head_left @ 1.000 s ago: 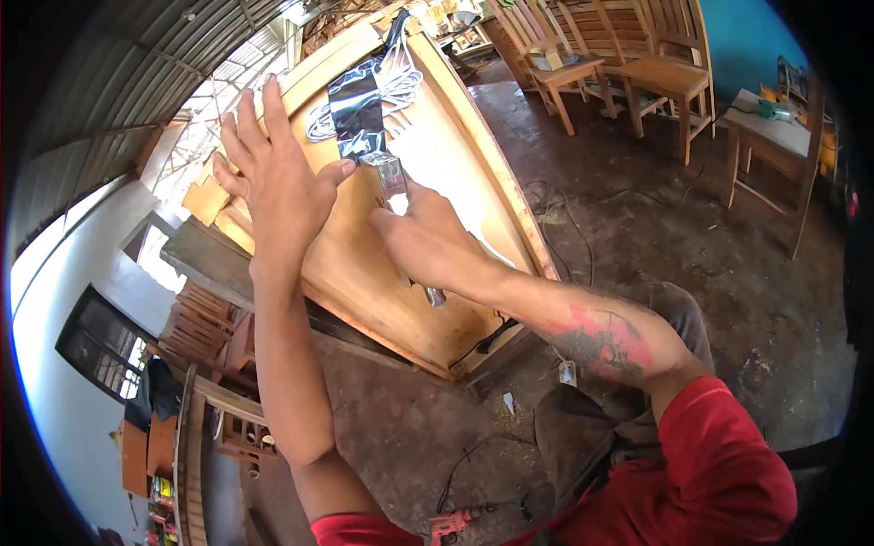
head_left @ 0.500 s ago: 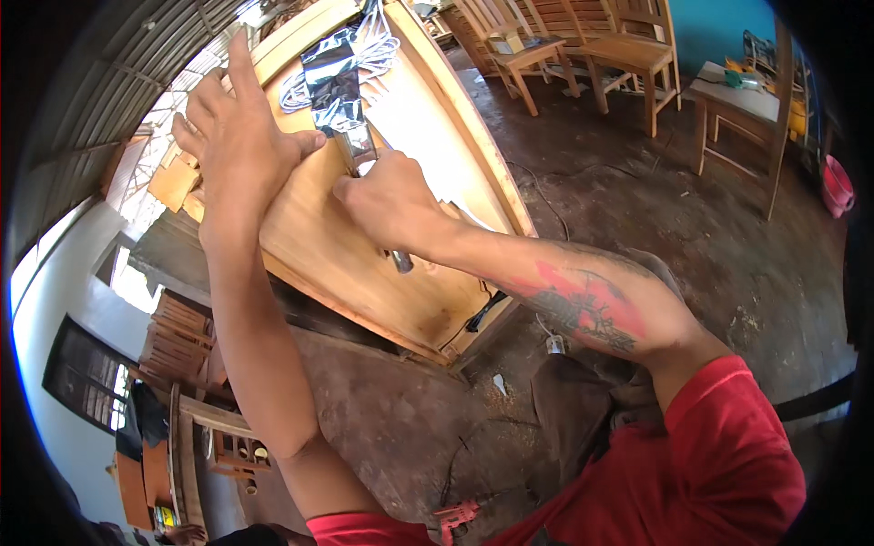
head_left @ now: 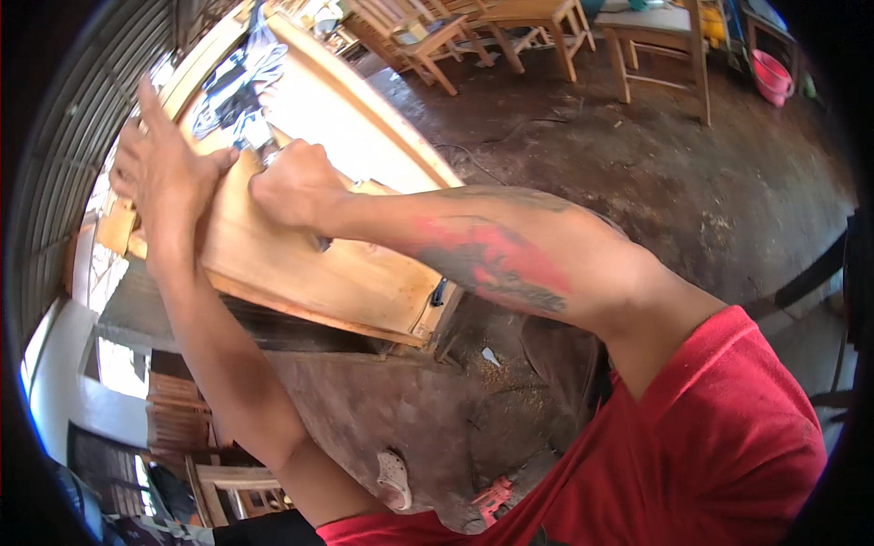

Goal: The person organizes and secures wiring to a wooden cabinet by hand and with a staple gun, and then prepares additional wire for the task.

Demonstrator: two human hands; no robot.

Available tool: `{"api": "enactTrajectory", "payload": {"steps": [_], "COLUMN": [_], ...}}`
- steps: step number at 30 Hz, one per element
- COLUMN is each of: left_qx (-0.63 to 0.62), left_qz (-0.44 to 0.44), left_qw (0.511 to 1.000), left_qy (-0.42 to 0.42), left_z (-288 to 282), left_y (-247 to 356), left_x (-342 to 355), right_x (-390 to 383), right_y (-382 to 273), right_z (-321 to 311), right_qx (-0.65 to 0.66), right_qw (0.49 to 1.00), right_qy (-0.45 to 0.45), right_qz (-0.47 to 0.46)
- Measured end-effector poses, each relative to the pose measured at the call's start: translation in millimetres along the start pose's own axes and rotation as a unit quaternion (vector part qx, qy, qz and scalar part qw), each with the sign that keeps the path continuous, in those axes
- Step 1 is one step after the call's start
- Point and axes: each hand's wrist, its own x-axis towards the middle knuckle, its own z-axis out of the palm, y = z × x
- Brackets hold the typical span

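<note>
Slanting lengthwise toward upper left: shiny tool (head_left: pixel 265 149), right grip (head_left: pixel 299 186)

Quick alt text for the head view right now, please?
A person's right hand grips a shiny metal tool at a framed wooden panel; the left hand spreads open at its left. Beyond lie a dark-wrapped bundle of white cable and, farther off, wooden chairs.

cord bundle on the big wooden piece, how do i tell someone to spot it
Find the big pale wooden piece in the picture's upper left. Just beyond the right hand, toward the wood's far end, lies the cord bundle. Its pale loops, with a shiny black band across them, set it apart from the flat wood and the metal tool in the right fist.
</note>
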Motion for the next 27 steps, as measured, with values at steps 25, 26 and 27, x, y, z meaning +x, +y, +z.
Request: {"api": "enactTrajectory", "payload": {"steps": [25,26,27], "left_qx": [0.066,0.082,0.088], "left_qz": [-0.092,-0.088,-0.088], "left_qw": [0.994,0.992,0.992], "left_qy": [-0.001,-0.033,-0.016], "left_z": [18.9,15.8,14.2], "left_y": [50.1,49.7,65.7], "left_x": [-15.3,-16.6,4.9], "right_x": [-91.6,-120.7,-126.3], "right_y": [604.1,648.8,708.0], "right_z": [-324.8,-323.0,-337.5], "right_qx": [-0.381,-0.299,-0.503], "right_qw": [0.836,0.891,0.722], "right_qy": [-0.336,-0.294,-0.473], "right_qz": [0.208,0.176,0.051]}}
